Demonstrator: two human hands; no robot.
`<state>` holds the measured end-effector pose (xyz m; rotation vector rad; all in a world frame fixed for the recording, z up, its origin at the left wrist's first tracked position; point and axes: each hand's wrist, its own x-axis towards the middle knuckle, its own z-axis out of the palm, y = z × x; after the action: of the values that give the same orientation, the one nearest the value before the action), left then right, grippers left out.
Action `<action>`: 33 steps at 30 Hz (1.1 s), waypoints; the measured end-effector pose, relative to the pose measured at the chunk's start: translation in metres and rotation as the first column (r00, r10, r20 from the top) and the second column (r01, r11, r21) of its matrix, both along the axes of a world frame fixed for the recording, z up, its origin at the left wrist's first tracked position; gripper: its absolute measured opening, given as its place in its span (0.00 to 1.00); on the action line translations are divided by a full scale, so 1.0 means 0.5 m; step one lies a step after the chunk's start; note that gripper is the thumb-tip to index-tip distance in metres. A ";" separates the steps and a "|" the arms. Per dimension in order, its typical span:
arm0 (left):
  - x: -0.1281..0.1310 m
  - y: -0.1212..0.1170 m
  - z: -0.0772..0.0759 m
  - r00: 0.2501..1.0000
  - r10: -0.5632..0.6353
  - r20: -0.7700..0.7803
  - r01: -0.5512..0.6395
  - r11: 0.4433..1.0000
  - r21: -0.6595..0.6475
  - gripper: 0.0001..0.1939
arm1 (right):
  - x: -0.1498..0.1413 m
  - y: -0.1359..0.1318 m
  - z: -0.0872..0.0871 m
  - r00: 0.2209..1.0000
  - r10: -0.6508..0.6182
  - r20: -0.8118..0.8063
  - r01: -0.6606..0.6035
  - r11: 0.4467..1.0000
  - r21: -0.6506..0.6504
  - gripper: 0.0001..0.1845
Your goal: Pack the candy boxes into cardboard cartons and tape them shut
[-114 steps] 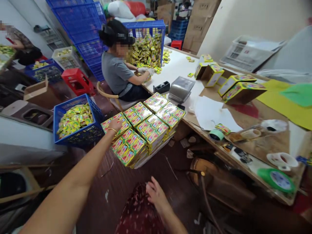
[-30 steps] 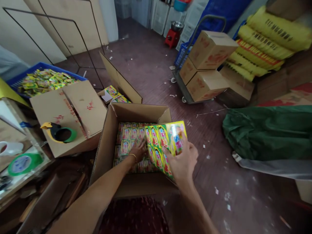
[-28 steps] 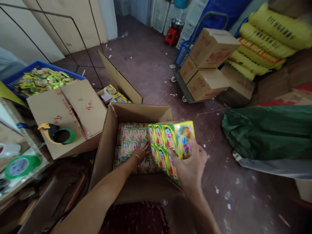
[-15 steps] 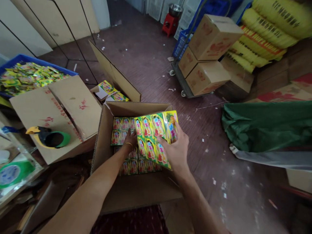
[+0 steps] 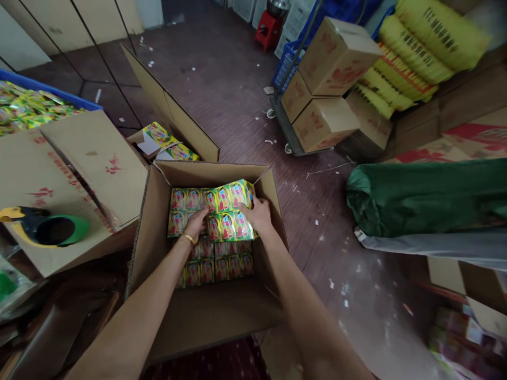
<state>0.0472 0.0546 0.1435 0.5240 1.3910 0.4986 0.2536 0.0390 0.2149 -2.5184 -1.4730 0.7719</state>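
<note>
My right hand [image 5: 259,216] grips the right edge of a yellow-green multi-pack of small printed boxes [image 5: 230,211], thumb on its face. The pack is inside an open cardboard carton [image 5: 214,311], slightly above the rows there. My left hand [image 5: 196,224], with a bracelet at the wrist, reaches in at the pack's left edge, fingers stretched out and partly in shadow. Left of it lies a matching pack [image 5: 180,211]. More packs [image 5: 233,259] lie in the carton's near part, lower down.
On a closed carton [image 5: 83,169] at left lies a tape dispenser [image 5: 47,227]; behind is a blue crate of sachets [image 5: 35,108]. Another open carton [image 5: 170,105] stands beyond mine. A trolley [image 5: 293,140] carries boxes. Green cloth [image 5: 428,200] covers something at right.
The right hand has lowered the pack into the carton and moved it left, levelling it. My left hand has shifted to the pack's left edge. The camera view has turned rightward.
</note>
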 end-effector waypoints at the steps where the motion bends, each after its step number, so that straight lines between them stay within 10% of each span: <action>1: 0.001 0.009 0.000 1.000 0.012 0.003 -0.012 1.000 -0.002 0.26 | -0.001 0.006 -0.010 1.000 -0.023 0.005 0.023 1.000 -0.001 0.35; 6: 0.030 0.007 0.006 0.883 -0.258 -0.392 0.374 0.891 0.256 0.32 | -0.019 0.011 -0.052 0.993 -0.118 0.022 0.116 0.991 0.063 0.37; 11: 0.067 -0.083 0.009 0.543 -0.329 -0.772 0.796 0.494 0.350 0.42 | -0.021 0.011 -0.079 0.999 0.004 0.035 -0.011 0.979 0.204 0.32; 17: 0.077 -0.126 -0.029 0.268 -0.379 -0.886 0.963 0.105 0.247 0.38 | -0.025 0.017 -0.138 0.983 0.154 0.099 -0.164 0.982 0.098 0.32; 26: 0.080 -0.048 -0.102 0.179 -0.350 -0.920 0.983 0.034 0.179 0.34 | -0.072 -0.091 -0.111 0.968 0.225 0.112 -0.212 0.970 -0.115 0.30; 33: 0.075 -0.011 -0.055 0.276 -0.567 -0.776 0.956 0.082 0.281 0.44 | -0.073 -0.153 -0.072 0.991 0.135 -0.008 -0.132 0.952 -0.275 0.31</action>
<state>0.0848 0.0493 0.1161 2.1674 1.0003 -0.1095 0.2171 -0.0375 0.1790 -2.6395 -1.6586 1.0540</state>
